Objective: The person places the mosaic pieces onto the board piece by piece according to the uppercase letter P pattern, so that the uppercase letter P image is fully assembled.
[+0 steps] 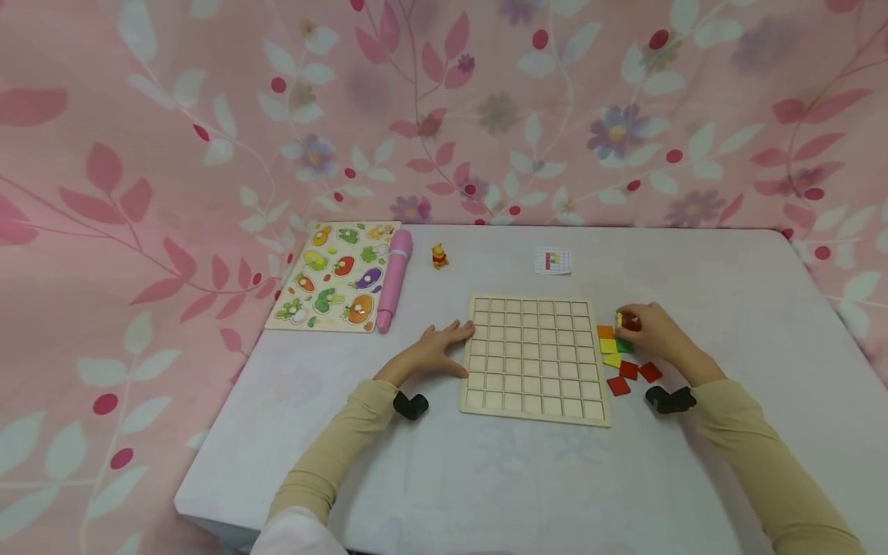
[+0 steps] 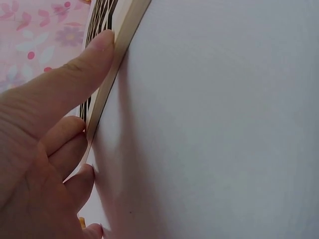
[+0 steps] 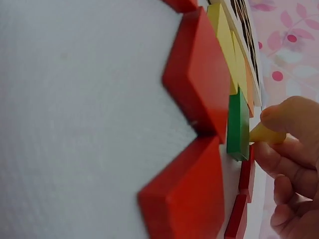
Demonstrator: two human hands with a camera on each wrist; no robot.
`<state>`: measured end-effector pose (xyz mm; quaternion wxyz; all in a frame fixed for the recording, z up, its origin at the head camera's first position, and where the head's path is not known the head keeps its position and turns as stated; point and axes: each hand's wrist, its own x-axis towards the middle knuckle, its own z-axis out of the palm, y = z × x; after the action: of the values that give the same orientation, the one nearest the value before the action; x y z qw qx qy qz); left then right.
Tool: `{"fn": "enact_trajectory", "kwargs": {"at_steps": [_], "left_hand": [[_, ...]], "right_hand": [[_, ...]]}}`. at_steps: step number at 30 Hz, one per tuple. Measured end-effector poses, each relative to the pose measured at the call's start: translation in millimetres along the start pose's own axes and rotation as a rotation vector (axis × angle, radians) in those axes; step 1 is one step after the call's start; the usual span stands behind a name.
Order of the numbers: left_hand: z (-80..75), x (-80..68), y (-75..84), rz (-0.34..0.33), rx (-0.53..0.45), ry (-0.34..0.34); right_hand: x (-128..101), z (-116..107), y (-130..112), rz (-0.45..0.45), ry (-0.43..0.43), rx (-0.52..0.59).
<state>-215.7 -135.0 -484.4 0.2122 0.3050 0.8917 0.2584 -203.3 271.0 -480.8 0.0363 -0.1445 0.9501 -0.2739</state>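
Pink floral backdrop [image 1: 444, 116], white counter [image 1: 416, 478]. Left hand [image 1: 433, 353], fingers spread, touches board [image 1: 530, 356] at its left edge; right hand [image 1: 652, 335] pinches yellow piece [image 3: 269, 135] off the right edge — low fingers could knock the crowded green tile [image 3: 238, 124].

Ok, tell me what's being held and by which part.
The right hand pinches a yellow block; exactly which part is hidden. The left hand only touches the edge of the board.

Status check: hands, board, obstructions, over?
Left hand touching grid board, left edge. Right hand pinching yellow piece. Loose tiles beside board's right edge.
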Motion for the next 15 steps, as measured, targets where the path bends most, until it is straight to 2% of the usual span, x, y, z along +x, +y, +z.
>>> {"fn": "enact_trajectory", "kwargs": {"at_steps": [6, 15], "left_hand": [[-0.1, -0.4, 1.1, 0.004, 0.003, -0.003], [-1.4, -1.3, 2.5, -0.001, 0.013, 0.0]], "right_hand": [[0.1, 1.6, 1.4, -0.057, 0.068, 0.006], [-0.4, 3.8, -7.5, -0.046, 0.101, 0.052]]}}
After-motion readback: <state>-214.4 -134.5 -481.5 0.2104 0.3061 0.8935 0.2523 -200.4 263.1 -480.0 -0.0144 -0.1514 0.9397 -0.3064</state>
